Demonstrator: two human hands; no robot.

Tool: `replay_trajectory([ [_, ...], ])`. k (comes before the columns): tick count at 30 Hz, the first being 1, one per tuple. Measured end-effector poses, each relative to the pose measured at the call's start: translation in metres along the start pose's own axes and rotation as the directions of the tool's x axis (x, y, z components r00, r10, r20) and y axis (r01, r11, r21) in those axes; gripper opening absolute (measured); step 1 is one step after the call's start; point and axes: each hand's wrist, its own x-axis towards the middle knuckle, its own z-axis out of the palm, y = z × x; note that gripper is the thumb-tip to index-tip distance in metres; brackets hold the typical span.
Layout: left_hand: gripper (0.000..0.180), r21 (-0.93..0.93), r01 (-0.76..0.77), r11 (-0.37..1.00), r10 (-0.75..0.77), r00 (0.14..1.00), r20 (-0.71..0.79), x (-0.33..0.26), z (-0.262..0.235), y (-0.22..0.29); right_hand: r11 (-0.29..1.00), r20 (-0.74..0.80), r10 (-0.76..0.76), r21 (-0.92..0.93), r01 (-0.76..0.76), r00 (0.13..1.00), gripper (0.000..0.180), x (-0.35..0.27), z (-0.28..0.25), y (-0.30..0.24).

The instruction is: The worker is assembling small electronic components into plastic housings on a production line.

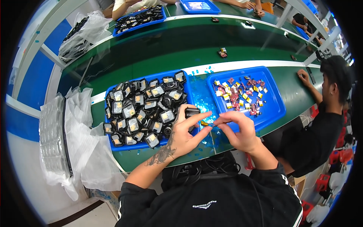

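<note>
My left hand (186,134) is closed, its thumb and finger around a small gold-coloured part (204,123). A black casing (192,111) shows against its curled fingers; whether it joins the gold part I cannot tell. My right hand (242,132) pinches at the gold part's right end, where a bit of blue film (211,125) shows. Both hands hover over the table's near edge, between two blue trays. The left blue tray (147,145) is heaped with black casings (133,125). The right blue tray (270,109) holds small red circuit boards with yellow and white parts (238,94).
Blue film scraps (200,96) litter the green table (196,151) between the trays. Beyond a white rail (249,65) runs a green belt (162,55) carrying a few small parts. A co-worker (321,125) sits at right; others' hands work across the belt. Plastic sheeting (89,151) hangs at left.
</note>
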Motion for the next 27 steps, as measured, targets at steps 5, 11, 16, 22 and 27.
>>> replay_trajectory([
  [5,0.022,0.114,-0.207,0.972,0.216,0.974,-0.071,0.004,-0.001,-0.010,0.969,-0.042,-0.241,-0.072,0.237,0.970,0.035,0.009,0.005,0.004],
  [11,0.025,0.253,-0.230,0.940,0.286,0.934,-0.215,-0.001,-0.009,-0.004,0.957,0.041,-0.249,-0.140,0.253,0.968,0.019,0.023,0.012,0.005],
  [16,0.045,-0.134,0.078,0.988,-0.090,0.993,-0.079,-0.005,0.005,0.002,0.949,-0.053,-0.249,-0.212,0.233,0.967,0.017,0.034,-0.010,-0.014],
  [22,0.049,-0.457,0.183,0.870,-0.270,0.953,-0.134,-0.006,0.000,-0.026,0.766,-0.276,-0.642,-0.269,0.583,0.716,0.025,0.143,-0.007,-0.083],
  [27,0.040,-0.482,0.167,0.860,-0.259,0.957,-0.131,0.005,0.001,-0.025,0.739,-0.393,-0.572,0.134,0.661,0.719,0.017,0.209,0.013,-0.124],
])
